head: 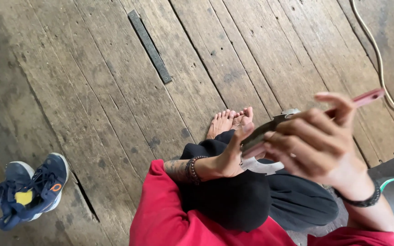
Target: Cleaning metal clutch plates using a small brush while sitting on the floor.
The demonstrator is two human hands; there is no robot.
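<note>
Curved metal tool point(270, 132), pink handle, is held above the lap | right hand point(318, 146) is closed around its handle for control | left hand point(233, 157) is pressed under the blade as support | plank floor point(115, 91) and blue shoes point(30, 189) lie beyond.

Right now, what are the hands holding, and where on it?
Both hands grip one tool, apparently a curved metal blade with a pink handle. The right hand wraps its middle; the left hand steadies the lower end.
</note>
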